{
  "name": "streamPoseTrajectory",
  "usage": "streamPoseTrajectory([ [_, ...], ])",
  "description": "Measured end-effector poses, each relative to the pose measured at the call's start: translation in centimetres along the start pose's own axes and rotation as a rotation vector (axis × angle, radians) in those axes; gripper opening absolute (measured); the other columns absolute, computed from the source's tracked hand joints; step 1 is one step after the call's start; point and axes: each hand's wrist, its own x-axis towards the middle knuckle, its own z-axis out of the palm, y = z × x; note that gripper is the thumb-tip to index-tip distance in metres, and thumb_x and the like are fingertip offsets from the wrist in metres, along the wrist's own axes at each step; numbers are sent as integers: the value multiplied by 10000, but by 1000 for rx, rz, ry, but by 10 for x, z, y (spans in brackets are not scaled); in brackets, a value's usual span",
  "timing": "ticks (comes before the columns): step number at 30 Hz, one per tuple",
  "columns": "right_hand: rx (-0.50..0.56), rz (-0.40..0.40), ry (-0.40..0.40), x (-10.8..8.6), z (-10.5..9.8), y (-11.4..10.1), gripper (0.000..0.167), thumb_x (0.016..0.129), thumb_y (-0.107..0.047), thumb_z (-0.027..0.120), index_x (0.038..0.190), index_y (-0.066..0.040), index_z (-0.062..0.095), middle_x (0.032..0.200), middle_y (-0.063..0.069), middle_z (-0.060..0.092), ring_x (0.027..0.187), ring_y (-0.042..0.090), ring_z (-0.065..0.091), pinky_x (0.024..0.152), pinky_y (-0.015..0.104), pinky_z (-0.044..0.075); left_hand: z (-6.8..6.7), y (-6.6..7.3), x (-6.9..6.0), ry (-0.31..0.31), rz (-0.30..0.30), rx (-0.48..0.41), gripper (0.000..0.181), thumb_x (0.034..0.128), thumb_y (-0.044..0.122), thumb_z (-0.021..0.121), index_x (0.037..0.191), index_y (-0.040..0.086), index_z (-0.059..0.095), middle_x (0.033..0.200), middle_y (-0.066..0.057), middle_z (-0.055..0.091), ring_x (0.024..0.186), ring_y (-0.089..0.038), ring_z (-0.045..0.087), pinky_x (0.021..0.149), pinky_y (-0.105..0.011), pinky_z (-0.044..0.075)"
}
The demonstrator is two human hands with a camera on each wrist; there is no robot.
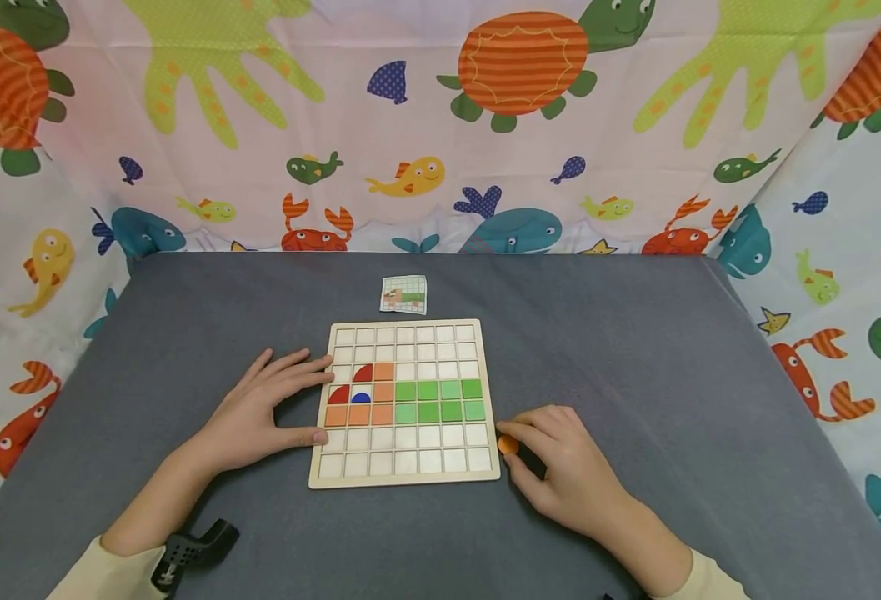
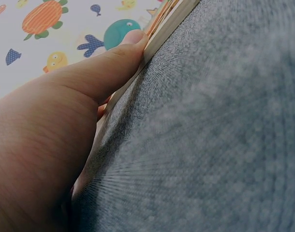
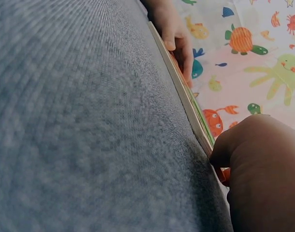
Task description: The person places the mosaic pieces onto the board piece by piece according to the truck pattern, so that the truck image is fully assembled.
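A wooden grid board [image 1: 406, 482] lies on the table. On it are several orange square tiles [image 1: 383, 372], several green square tiles [image 1: 428, 390], two red quarter-round pieces [image 1: 363, 373] and a blue half-round piece [image 1: 361, 398]. My left hand [image 1: 256, 417] rests with fingers spread against the board's left edge, thumb on the rim. By the right edge, my right hand [image 1: 568, 471] pinches a small orange rounded piece [image 1: 508, 444], partly covered by the fingers. The orange piece [image 3: 226, 176] shows only a little in the right wrist view.
Behind the board lies a small printed card [image 1: 403, 295] with a coloured grid pattern. Dark grey cloth [image 1: 620, 350] covers the table. A curtain with sea animals [image 1: 260, 175] encloses the back and sides. A black wrist device [image 1: 192, 550] sits at the left sleeve.
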Motion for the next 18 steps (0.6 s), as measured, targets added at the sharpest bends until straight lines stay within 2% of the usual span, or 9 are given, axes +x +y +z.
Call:
streamPoseTrajectory([
  [8, 4, -27, 34, 2, -1, 1, 348, 858, -33, 833, 1204, -31, 798, 1125, -11, 737, 1036, 190, 659, 940, 440, 490, 4, 0, 1, -6, 2, -6, 895, 839, 736, 832, 1570, 264, 624, 1708, 62, 453, 1637, -310, 289, 1344, -627, 8],
  [13, -19, -36, 39, 7, -1, 0, 324, 886, -36, 802, 1210, -26, 796, 1125, -2, 738, 1023, 202, 663, 937, 460, 504, 2, 0, 1, 3, 3, -6, 898, 835, 737, 835, 1566, 257, 630, 1707, 57, 456, 1635, -311, 294, 1344, -625, 8],
  [18, -18, -75, 103, 14, 0, -1, 282, 880, -39, 801, 1161, -10, 798, 1084, 16, 739, 977, 208, 665, 874, 447, 520, 1, 0, 0, -1, 1, 3, 901, 837, 730, 840, 1570, 252, 626, 1708, 53, 456, 1634, -316, 294, 1342, -630, 9],
])
